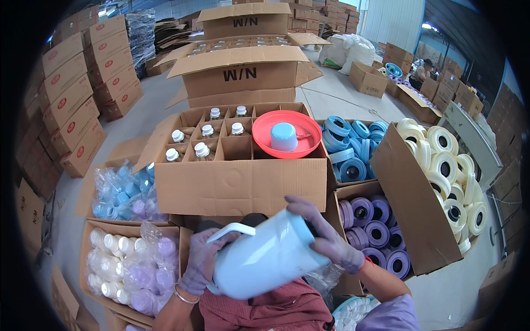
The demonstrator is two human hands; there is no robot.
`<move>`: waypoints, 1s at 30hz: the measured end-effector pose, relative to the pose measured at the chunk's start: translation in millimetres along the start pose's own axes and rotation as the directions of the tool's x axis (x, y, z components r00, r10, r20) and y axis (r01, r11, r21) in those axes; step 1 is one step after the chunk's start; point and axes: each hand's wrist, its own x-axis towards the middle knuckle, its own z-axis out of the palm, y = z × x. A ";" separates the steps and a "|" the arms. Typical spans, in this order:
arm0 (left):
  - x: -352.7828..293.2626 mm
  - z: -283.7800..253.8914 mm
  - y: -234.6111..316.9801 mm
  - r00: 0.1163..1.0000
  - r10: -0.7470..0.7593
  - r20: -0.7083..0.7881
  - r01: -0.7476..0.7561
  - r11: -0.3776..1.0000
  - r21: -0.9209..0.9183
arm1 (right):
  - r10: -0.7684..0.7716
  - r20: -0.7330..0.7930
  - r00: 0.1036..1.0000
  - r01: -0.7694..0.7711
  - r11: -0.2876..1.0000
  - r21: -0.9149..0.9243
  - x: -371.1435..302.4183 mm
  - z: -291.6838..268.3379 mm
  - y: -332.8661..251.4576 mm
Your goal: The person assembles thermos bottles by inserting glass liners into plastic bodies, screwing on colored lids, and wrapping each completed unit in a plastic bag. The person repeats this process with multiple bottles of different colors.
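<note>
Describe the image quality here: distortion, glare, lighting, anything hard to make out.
Head view: fisheye bending, dark corners, and the left box stack appears to lean; head view: pale glare on the jug, bright wall at the back, darker right edge; head view: left hand and right hand fairly clear, far co-worker too small for detail.

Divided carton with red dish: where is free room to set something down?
The front cell between a capped bottle and the red dish looks free; so does the dish left of its blue cup. Bottles crowd the front-left cells.
</note>
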 end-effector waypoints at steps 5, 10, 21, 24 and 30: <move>0.0 -32.1 -3.9 0.965 0.231 -0.122 -0.228 0.973 0.039 | -0.062 -0.043 0.997 0.063 0.998 0.019 32.0 9.0 21.2; 0.6 -71.7 9.1 0.868 0.423 -0.262 -0.383 0.904 0.191 | -0.250 -0.003 0.968 0.201 0.786 -0.585 125.7 -32.8 44.2; 44.5 -70.0 -16.9 0.731 0.567 -0.380 -0.305 0.769 0.561 | -0.541 -0.123 0.832 0.170 0.460 -0.872 192.2 -67.3 44.5; 62.1 -61.6 -29.4 0.653 0.730 -0.201 -0.275 0.476 0.835 | -0.649 0.052 0.759 0.389 0.388 -0.835 107.7 -3.0 34.0; 50.2 11.9 -28.5 0.730 0.595 -0.335 -0.380 0.762 0.525 | -0.612 -0.489 0.621 0.195 0.725 -0.660 85.0 97.8 89.8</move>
